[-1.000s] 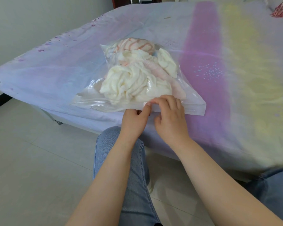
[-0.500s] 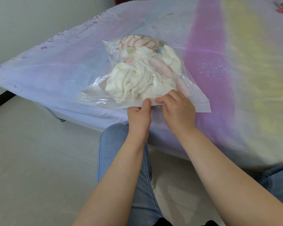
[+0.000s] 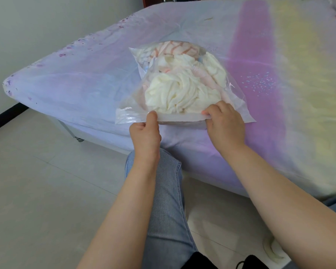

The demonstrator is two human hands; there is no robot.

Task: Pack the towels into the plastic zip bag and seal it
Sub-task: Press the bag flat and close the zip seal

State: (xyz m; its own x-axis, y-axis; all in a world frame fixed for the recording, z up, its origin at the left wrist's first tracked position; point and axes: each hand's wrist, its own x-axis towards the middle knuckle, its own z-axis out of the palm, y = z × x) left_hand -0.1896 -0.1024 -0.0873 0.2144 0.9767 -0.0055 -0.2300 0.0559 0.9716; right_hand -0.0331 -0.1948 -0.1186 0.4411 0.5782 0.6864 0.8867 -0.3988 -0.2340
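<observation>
Head camera view, looking forward and down. Largest item: the bed [image 3: 85, 82], covered by a pastel sheet with a purple band and a yellow area; its near edge runs diagonally across the frame above a pale tiled floor [image 3: 37, 191].

Next: the plastic zip bag [image 3: 239, 105], lying flat on the bed near that edge, directly ahead of the hands. Its long axis runs away from the person; the open mouth strip faces the person and runs left to right between the two hands.

Contents: the towels [image 3: 182, 92], bunched cream cloth with a pink-striped piece at the far end, all inside the bag. None protrudes past the mouth.

Hands: the left hand [image 3: 145, 133] pinches the mouth strip left of centre, thumb on top. The right hand [image 3: 224, 123] pinches the same strip further right, fingers curled over it. The hands are apart, each clamped on the bag's mouth edge and about equally near it. The strip between them is held taut and slightly raised.

Judgement: packing appears complete; sealing is the step in hand. Whether the zip tracks are engaged anywhere cannot be determined. The outer portions of the mouth, beyond each hand, lie loose. The coming move depends on travel along the strip's left-to-right axis, toward each corner.

Smallest: a pale cloth item [image 3: 273, 251] on the floor, lower right.
</observation>
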